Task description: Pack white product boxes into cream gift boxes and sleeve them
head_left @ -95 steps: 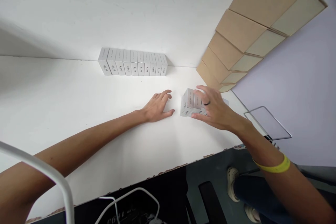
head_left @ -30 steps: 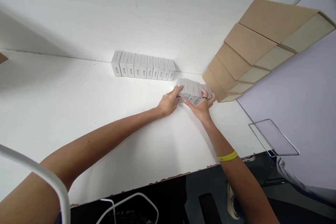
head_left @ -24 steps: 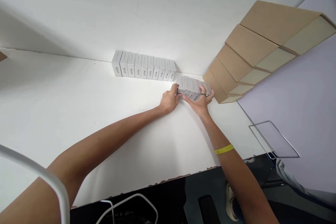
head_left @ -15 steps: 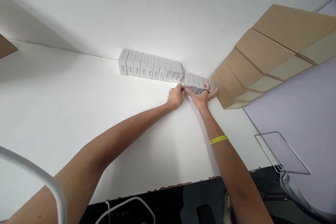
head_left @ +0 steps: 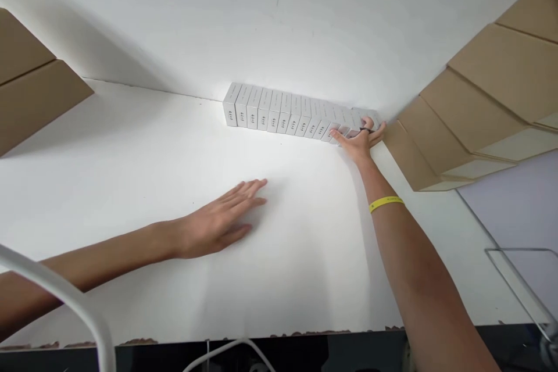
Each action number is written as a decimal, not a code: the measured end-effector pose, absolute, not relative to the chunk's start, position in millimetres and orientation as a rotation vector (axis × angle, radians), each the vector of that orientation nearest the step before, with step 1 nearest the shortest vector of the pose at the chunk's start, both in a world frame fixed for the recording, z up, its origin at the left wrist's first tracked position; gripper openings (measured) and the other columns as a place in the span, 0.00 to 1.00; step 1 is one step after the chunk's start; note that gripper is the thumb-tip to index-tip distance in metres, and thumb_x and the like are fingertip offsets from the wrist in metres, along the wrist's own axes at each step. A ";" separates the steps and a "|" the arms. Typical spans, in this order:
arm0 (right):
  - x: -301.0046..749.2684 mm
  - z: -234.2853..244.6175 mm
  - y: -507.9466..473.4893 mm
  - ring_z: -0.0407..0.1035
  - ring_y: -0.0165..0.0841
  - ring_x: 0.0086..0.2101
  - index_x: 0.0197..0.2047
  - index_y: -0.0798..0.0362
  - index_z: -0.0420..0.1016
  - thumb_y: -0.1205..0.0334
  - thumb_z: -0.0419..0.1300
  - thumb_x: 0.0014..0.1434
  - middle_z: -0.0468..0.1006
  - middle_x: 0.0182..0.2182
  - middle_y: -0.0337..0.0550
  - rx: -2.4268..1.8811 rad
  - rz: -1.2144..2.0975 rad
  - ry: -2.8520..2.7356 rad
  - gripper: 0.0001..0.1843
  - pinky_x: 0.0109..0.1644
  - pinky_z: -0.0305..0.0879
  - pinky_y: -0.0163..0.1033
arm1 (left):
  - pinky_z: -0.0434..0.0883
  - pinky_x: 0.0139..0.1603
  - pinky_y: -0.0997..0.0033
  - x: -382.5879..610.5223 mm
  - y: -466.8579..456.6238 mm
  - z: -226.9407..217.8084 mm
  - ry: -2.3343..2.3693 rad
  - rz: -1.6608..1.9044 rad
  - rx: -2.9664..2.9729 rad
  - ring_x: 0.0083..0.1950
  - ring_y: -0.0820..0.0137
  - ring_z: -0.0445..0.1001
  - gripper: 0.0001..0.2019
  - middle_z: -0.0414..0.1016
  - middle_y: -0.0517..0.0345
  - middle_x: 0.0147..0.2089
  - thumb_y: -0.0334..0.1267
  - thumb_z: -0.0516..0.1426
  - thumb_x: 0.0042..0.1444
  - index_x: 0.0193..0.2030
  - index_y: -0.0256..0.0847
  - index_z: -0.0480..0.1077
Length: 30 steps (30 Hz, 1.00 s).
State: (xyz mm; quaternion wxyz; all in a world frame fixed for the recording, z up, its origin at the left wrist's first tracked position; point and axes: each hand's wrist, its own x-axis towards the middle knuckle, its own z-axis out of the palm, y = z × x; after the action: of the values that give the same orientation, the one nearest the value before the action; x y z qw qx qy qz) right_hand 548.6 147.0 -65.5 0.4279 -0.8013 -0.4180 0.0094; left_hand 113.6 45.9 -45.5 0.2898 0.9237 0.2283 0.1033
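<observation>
Several small white boxes [head_left: 283,113] with dark print on their front faces stand side by side in one long row against the back wall. At the row's right end, my right hand [head_left: 361,140] grips the last boxes, thumb on their front and fingers round the far end, partly hiding them. A yellow wristband [head_left: 386,204] circles my right wrist. Apart from the row, my left hand [head_left: 220,218] hovers over or rests on the white table [head_left: 279,279], fingers stretched out and holding nothing.
Brown cardboard boxes [head_left: 475,104] line the right side, close to my right hand. More brown cardboard [head_left: 39,104] stands at the far left. A white curved tube [head_left: 82,314] crosses the lower left. A metal wire frame [head_left: 518,279] sits at the right edge.
My left hand has let go at the gap between the boxes and moved left and toward me, opening. The gap has closed into one continuous row. The view has shifted.
</observation>
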 end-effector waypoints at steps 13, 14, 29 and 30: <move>558.9 -85.2 145.6 0.28 0.55 0.74 0.71 0.50 0.46 0.36 0.72 0.47 0.30 0.73 0.62 -1.861 -0.080 -1.078 0.60 0.77 0.37 0.63 | 0.78 0.53 0.42 82.3 108.1 -25.4 1.607 0.572 2.203 0.66 0.38 0.71 0.39 0.51 0.38 0.79 0.55 0.55 0.60 0.73 0.41 0.50; 562.2 -86.2 140.7 0.31 0.53 0.74 0.72 0.50 0.42 0.36 0.70 0.49 0.30 0.73 0.63 -1.833 -0.070 -1.095 0.60 0.77 0.41 0.61 | 0.76 0.56 0.39 82.1 115.5 -29.4 1.630 0.527 2.212 0.65 0.38 0.72 0.43 0.51 0.35 0.79 0.55 0.55 0.60 0.76 0.38 0.46; 598.9 -101.9 136.4 0.45 0.57 0.73 0.74 0.49 0.58 0.46 0.70 0.60 0.49 0.75 0.54 -1.693 0.022 -1.086 0.45 0.74 0.48 0.71 | 0.71 0.63 0.39 78.4 127.1 -45.0 1.548 0.500 2.380 0.65 0.40 0.72 0.44 0.64 0.32 0.71 0.52 0.50 0.65 0.80 0.33 0.38; 601.8 -103.3 134.5 0.50 0.56 0.72 0.72 0.48 0.61 0.48 0.67 0.63 0.53 0.74 0.53 -1.672 0.048 -1.108 0.39 0.72 0.52 0.71 | 0.72 0.62 0.39 78.6 127.0 -44.5 1.570 0.493 2.378 0.64 0.41 0.73 0.44 0.64 0.32 0.71 0.53 0.50 0.65 0.80 0.33 0.38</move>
State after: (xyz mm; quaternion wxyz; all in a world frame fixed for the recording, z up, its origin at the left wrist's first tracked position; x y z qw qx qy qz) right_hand 601.8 134.5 -103.3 0.5376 -0.7027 -0.4655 0.0202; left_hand 78.6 127.0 -44.5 0.1246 0.8158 0.5388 0.1692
